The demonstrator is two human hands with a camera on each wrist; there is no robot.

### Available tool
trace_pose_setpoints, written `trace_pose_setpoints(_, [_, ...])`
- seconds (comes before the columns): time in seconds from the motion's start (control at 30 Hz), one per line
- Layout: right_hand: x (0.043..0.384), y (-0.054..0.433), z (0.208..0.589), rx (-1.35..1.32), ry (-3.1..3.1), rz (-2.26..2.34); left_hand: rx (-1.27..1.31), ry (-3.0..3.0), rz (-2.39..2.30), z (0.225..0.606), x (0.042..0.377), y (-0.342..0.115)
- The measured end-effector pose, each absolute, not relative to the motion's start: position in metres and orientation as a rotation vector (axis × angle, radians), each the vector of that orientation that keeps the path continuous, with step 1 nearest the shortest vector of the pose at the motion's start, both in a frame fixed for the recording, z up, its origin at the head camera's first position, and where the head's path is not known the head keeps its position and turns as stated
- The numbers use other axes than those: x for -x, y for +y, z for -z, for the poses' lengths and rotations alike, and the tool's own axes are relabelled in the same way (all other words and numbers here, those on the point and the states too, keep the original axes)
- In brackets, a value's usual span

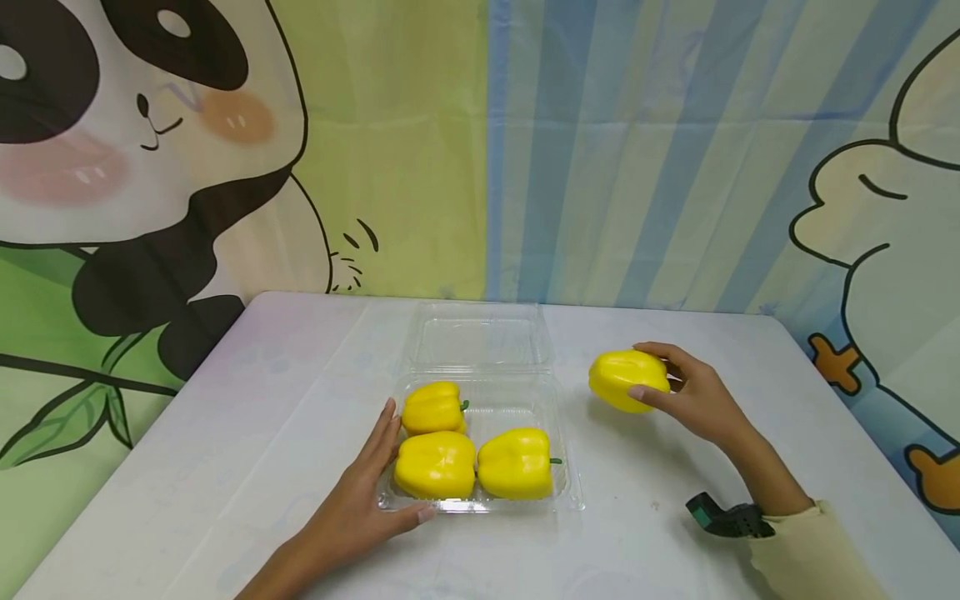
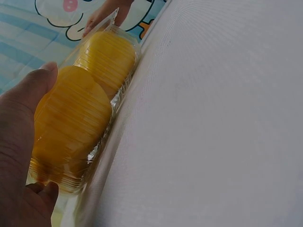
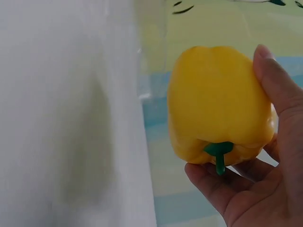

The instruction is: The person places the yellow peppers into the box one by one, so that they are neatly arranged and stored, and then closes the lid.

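Observation:
My right hand [image 1: 701, 400] grips a yellow bell pepper [image 1: 621, 380] above the table, to the right of a clear plastic clamshell container [image 1: 517, 398]. Its green stem [image 3: 220, 156] shows in the right wrist view, with the thumb on one side and fingers on the other. Inside the container's base lie three more yellow peppers: one at the back left [image 1: 431, 408], one at the front left [image 1: 435, 465] and one at the front right [image 1: 514, 463]. Spread along the container's left side and front corner, my left hand [image 1: 358, 500] touches it with fairly straight fingers and thumb.
The container's lid [image 1: 480, 335] lies folded back, away from me, on the white table [image 1: 292, 417]. A black wrist strap [image 1: 731, 517] sits on my right wrist. Behind the table hangs a printed cloth [image 1: 405, 142] with cartoon animals and stripes.

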State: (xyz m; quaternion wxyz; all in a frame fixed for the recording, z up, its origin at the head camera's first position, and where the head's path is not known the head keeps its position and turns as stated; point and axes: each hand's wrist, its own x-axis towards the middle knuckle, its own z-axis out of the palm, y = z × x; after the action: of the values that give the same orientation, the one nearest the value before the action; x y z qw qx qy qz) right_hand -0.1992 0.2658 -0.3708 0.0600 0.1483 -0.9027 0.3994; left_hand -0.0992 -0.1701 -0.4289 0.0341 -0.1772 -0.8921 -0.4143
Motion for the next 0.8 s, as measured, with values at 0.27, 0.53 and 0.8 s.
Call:
trace_pose_setpoints(0.27, [0.19,0.247,0.355,-0.505,-2.689,-1.335,0.557,-2.73,1.265,0.428,0.099,-0.17])
trace_pose_setpoints(0.53, [0.187,0.233,0.352,-0.606,-2.655,-1.383,0.558,-2.728,1.251,0.428,0.099,-0.17])
trace_pose_setpoints(0.8, [0.188,0.219,0.353,-0.716,-2.645,-1.394,0.552,-2.73,1.248,0.429,0.099,-0.17])
